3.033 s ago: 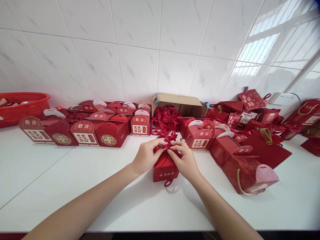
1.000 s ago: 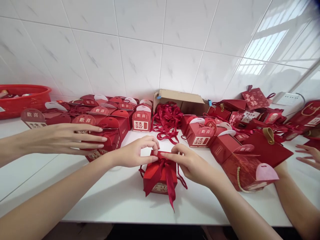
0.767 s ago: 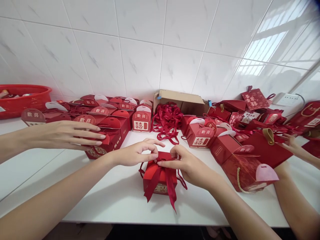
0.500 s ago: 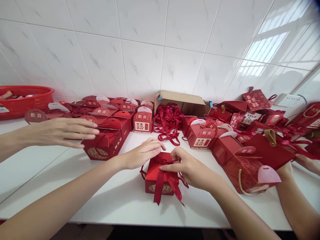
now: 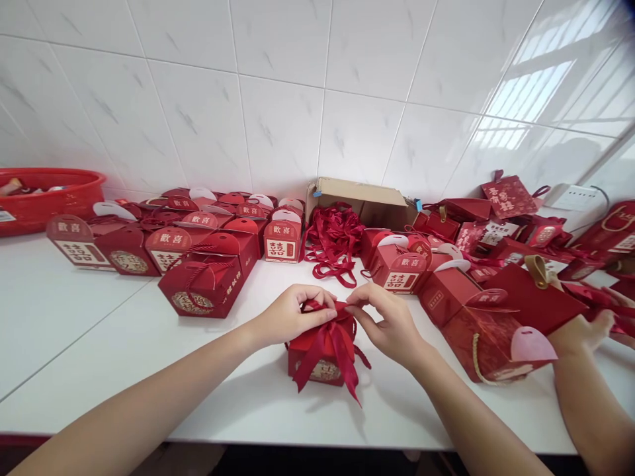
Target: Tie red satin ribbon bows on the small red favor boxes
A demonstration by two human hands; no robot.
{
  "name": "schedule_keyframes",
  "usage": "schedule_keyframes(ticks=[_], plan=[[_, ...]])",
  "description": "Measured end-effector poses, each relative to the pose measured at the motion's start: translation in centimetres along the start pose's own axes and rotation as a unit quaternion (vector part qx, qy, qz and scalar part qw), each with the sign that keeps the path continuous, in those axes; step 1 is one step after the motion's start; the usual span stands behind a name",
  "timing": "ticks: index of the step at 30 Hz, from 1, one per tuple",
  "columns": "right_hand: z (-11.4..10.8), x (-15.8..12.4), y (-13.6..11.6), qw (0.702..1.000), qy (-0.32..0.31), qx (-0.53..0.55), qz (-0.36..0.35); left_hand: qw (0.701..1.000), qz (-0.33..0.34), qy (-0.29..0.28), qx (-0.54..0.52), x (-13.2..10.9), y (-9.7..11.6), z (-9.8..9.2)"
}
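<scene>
A small red gift box (image 5: 305, 357) sits near the table's front edge, with a red ribbon (image 5: 325, 350) tied over its top and two tails hanging down its front. My left hand (image 5: 295, 314) is closed at the top left of the box, its thumb and fingers pinching the ribbon. From the other side my right hand (image 5: 387, 320) pinches the ribbon at the bow, thumb and forefinger together. My fingers partly hide the knot. Dark red twisted cord handles show at the sides of the box.
Several finished red boxes (image 5: 198, 287) stand at the left, near a red plastic basin (image 5: 54, 205). A cardboard carton (image 5: 364, 190) spills a heap of red ribbon (image 5: 337, 231). More boxes (image 5: 483, 330) and bags crowd the right, where another person's hands (image 5: 590, 330) hold red ribbon.
Another person's hand over the left boxes has gone from view. My left hand has curled from lying flatter on the box top into a pinch; my right hand has shifted slightly right.
</scene>
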State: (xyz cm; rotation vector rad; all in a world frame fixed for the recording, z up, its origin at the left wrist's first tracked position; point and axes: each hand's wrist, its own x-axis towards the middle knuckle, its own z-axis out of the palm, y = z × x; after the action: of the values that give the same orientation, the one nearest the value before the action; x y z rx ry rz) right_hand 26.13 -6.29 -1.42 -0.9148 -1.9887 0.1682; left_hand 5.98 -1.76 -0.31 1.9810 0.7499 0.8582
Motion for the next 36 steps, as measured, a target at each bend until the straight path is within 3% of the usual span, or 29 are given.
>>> schedule_keyframes(ticks=[3,9,16,24,30,36], plan=[[0.0,-0.4,0.4,1.000,-0.011,0.009,0.003,0.997,-0.032,-0.043,-0.047,0.2,-0.2,0.0],[-0.4,-0.9,0.9,1.000,-0.001,0.011,0.019,0.999,-0.025,-0.024,-0.036,0.1,-0.3,-0.5],[-0.8,-0.4,0.4,1.000,-0.003,0.009,0.011,0.992,-0.081,-0.007,-0.100,0.1,-0.1,-0.4],[-0.4,0.3,0.4,0.998,-0.052,0.026,-0.025,0.990,-0.105,-0.014,-0.094,0.1,0.0,-0.1],[-0.1,0.0,0.9,0.999,0.008,-0.016,-0.044,0.991,-0.108,-0.033,-0.067,0.2,-0.4,-0.3],[-0.4,-0.2,1.2,0.998,0.028,-0.035,-0.045,0.989,-0.109,-0.055,-0.082,0.3,-0.4,-0.3]])
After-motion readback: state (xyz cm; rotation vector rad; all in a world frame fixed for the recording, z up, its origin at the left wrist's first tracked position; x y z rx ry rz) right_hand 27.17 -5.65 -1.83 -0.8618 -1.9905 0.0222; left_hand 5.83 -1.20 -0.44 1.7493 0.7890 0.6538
